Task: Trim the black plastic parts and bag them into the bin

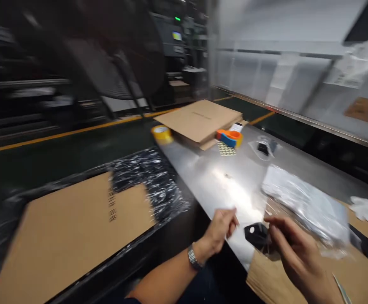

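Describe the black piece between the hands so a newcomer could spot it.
Start at the shiny metal table and find its near edge. There, between the left hand and the right hand, is the black piece; its round white spot sets it apart from the black item farther away.

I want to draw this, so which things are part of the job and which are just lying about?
Probably the job, being nearest the right hand:
black piece
maybe the shiny plastic packaging

Seemingly just lying about:
yellow tape roll
orange-and-blue tape dispenser
white glove
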`<state>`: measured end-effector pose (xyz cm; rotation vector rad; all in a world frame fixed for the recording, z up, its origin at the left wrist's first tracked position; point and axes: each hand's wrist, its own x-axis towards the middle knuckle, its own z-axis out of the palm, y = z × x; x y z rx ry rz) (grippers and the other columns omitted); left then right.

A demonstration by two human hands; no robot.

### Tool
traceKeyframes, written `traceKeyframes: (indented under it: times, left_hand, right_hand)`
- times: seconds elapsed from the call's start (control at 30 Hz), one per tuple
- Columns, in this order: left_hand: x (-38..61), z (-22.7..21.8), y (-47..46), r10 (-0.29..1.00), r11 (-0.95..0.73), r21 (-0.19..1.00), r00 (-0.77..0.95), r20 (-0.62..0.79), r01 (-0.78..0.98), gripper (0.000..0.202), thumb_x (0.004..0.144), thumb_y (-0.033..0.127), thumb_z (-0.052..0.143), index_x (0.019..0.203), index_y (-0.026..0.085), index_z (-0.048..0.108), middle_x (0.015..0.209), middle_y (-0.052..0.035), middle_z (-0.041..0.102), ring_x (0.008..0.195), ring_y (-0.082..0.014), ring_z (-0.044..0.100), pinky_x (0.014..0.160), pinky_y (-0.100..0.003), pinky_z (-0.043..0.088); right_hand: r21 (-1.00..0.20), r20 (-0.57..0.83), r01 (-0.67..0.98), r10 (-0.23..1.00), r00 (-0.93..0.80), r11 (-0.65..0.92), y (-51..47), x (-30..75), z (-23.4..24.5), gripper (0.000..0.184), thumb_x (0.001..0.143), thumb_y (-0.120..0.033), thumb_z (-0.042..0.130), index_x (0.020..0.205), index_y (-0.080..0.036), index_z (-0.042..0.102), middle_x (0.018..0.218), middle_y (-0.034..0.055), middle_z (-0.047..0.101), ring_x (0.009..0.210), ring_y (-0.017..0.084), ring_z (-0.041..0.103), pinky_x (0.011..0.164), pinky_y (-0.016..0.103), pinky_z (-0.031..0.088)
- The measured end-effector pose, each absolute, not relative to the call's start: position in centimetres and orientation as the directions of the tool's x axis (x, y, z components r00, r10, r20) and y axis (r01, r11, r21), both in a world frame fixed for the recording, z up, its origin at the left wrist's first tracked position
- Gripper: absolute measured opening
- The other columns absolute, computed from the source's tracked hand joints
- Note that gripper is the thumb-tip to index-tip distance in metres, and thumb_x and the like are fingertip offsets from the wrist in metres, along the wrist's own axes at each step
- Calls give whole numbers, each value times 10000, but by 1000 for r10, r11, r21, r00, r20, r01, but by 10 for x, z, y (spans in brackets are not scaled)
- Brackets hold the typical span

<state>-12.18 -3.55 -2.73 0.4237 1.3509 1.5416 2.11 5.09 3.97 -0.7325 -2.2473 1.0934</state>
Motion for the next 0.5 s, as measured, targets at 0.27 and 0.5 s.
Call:
traceKeyframes:
  times: [0.27,0.5]
  left_hand:
    - [-139,-70,-102,946,-220,293,-276,-168,-930,676,771,687,329,974,122,639,891,-130,670,809,-221,619,740,-341,445]
    - [-254,-76,-153,279,36,918,-878,-389,-395,720,798,684,208,962,95,589,882,-154,640,767,-231,612,686,-360,475]
  right_hand:
    - [-690,472,-154,278,-837,707,-11,-73,-22,182,880,-220,443,1003,-207,577,893,60,678,765,158,664,643,211,529]
    - [-660,344,-34,262,-902,750,-35,-81,-82,333,922,-384,327,1089,-208,555,670,36,646,562,169,634,482,231,502]
